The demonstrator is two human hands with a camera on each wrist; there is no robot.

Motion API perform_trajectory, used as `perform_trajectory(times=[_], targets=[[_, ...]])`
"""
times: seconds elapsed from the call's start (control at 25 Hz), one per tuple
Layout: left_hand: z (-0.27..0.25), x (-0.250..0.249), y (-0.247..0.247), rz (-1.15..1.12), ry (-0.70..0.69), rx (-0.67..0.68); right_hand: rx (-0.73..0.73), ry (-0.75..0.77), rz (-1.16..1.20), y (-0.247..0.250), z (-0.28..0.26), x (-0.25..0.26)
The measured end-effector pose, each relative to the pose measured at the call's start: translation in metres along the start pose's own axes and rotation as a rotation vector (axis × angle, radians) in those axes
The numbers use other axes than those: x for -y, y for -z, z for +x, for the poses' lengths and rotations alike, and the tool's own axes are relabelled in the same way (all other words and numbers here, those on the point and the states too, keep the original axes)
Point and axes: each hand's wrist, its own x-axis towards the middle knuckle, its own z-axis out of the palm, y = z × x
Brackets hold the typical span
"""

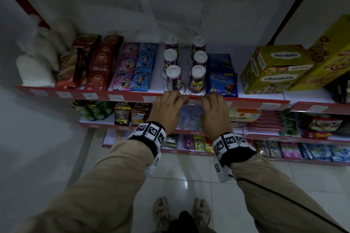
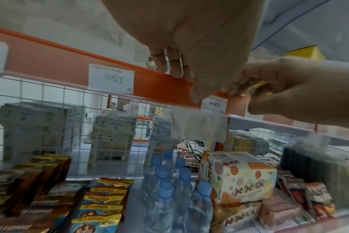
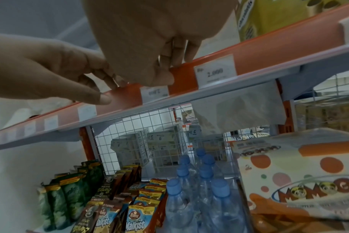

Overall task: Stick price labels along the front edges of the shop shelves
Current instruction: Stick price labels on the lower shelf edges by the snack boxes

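Observation:
The red front strip (image 1: pixel 132 97) of the middle shelf carries several white price labels, such as one (image 2: pixel 111 78) left of my hands and one marked 2.000 (image 3: pixel 215 72) to their right. My left hand (image 1: pixel 171 98) and right hand (image 1: pixel 211 100) hold this strip side by side, fingers curled over its top and thumbs on its face. A small white label (image 3: pixel 154 93) sits on the strip between the thumbs; the same label (image 2: pixel 214 103) lies just right of my left thumb. My right thumb touches its top edge.
Purple lidded cups (image 1: pixel 174 77), blue sachets (image 1: pixel 221 79) and a yellow chocolatos box (image 1: pixel 274 70) stand just behind the strip. On the shelf below are water bottles (image 2: pixel 165 189), a Momogi box (image 2: pixel 239 178) and snack packs, backed by wire mesh (image 2: pixel 50 118).

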Motion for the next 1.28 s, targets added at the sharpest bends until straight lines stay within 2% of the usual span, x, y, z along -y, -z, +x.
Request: perform_trajectory(times=[0.24, 0.48, 0.68, 0.92, 1.0, 1.12, 1.28], targets=[[0.003, 0.006, -0.005, -0.103, -0.047, -0.035, -0.117, -0.011, 0.005, -0.007, 0.004, 0.012], [0.010, 0.007, -0.002, -0.057, -0.110, -0.023, -0.230, -0.005, -0.075, -0.011, 0.007, 0.015], [0.010, 0.011, 0.001, -0.066, -0.122, 0.010, -0.054, -0.073, -0.130, -0.013, 0.014, 0.015], [0.009, 0.014, 0.005, -0.142, -0.132, -0.020, 0.092, -0.124, -0.044, -0.005, 0.021, 0.009], [0.010, 0.014, 0.005, -0.182, -0.108, -0.006, 0.107, -0.140, 0.032, 0.000, 0.025, 0.007], [0.013, 0.018, 0.004, -0.295, -0.065, -0.025, -0.008, -0.188, 0.270, 0.008, 0.032, 0.001], [0.016, 0.021, 0.001, -0.442, -0.027, -0.115, -0.060, -0.433, 0.743, 0.013, 0.034, 0.009]])
